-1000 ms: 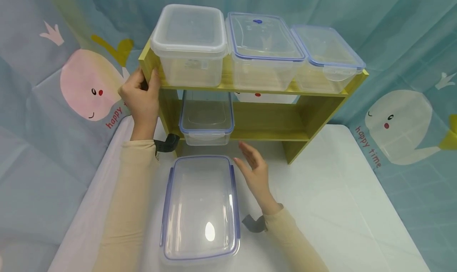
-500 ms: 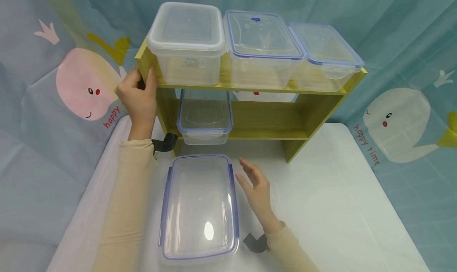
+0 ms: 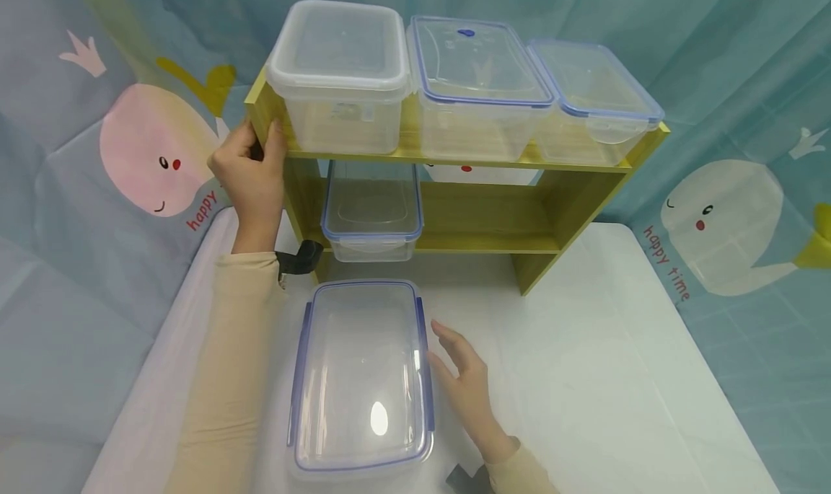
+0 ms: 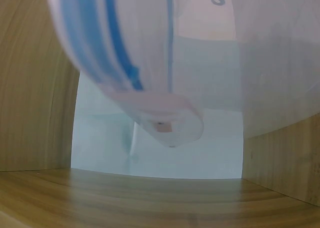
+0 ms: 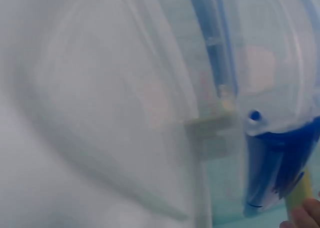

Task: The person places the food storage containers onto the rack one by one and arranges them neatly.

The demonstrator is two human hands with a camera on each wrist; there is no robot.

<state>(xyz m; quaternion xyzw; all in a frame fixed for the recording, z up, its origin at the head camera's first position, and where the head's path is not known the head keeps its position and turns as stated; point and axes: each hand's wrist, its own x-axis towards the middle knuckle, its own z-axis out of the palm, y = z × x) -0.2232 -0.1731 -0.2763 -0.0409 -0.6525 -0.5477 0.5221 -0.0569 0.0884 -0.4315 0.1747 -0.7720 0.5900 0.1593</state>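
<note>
My left hand (image 3: 253, 173) grips the left side panel of a wooden shelf (image 3: 490, 207), thumb in front, the other fingers partly hidden behind it. On the white table in front lies a large clear food container (image 3: 363, 364) with a blue-rimmed lid and blue side latches. Beside its right edge is my right hand (image 3: 464, 382), fingers loosely bent and apart, holding nothing; whether the thumb touches the latch I cannot tell. The right wrist view shows a blue latch (image 5: 280, 163) close up, with fingertips (image 5: 305, 215) in the corner.
Three lidded clear containers stand on the top shelf: a white-lidded one (image 3: 340, 76), a blue-rimmed one (image 3: 480, 90) and a smaller one (image 3: 597, 104). A flatter container (image 3: 373, 209) sits on the lower shelf, jutting past its front edge. Printed curtains (image 3: 733, 213) surround the table.
My right hand has drawn back toward me along the large container's right edge, away from the lower shelf. The left hand keeps its grip on the side panel.
</note>
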